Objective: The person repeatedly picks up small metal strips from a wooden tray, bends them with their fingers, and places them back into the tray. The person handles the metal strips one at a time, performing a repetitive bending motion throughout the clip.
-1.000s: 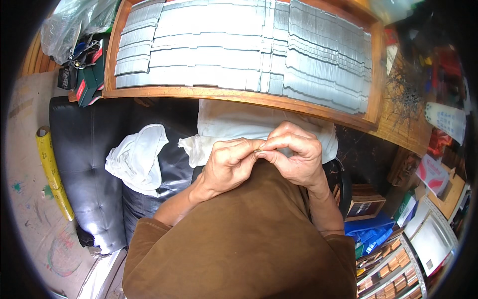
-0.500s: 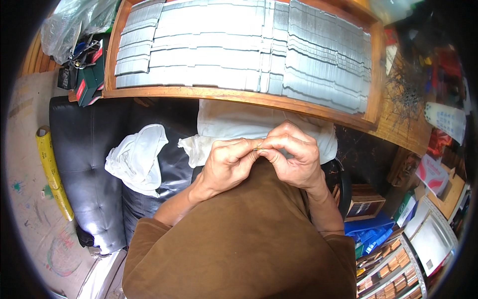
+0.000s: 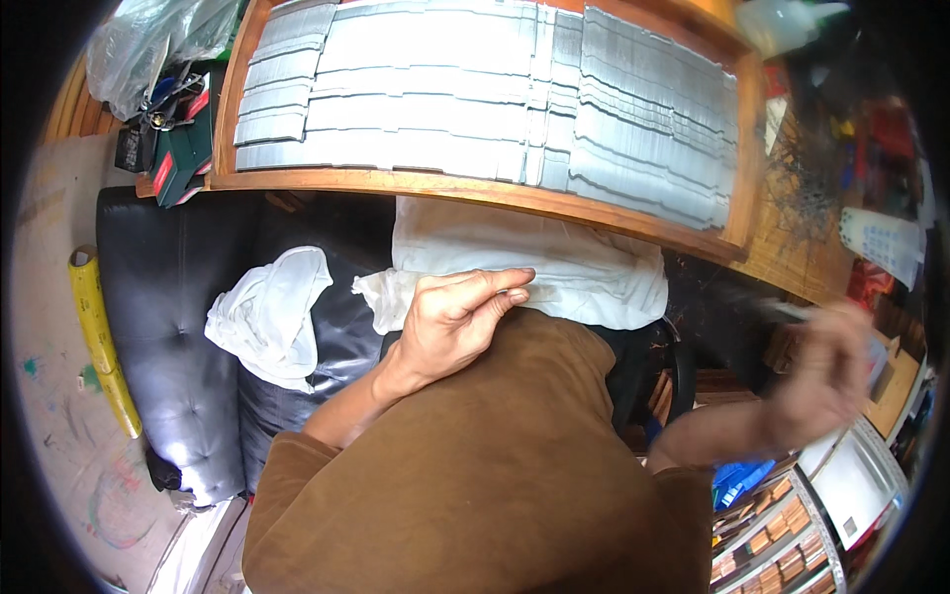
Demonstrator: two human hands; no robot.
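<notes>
Holding thumb and forefinger close together, the left hand [image 3: 455,322] hangs over the white cloth [image 3: 604,282]; whether that grip is closed on anything, I cannot tell. Blurred, the right hand [image 3: 823,371] is near the worktop [image 3: 787,269], its grip unclear. Beyond the cloth, a wooden tray [image 3: 435,182] holds silvery strips [image 3: 416,127].

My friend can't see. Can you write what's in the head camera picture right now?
A person's left hand has its thumb and forefinger close together above a brown shirt; the blurred right hand is out to the right. Ahead is a wooden tray packed with thin silvery pieces. A crumpled white cloth lies on a black seat at left.
</notes>
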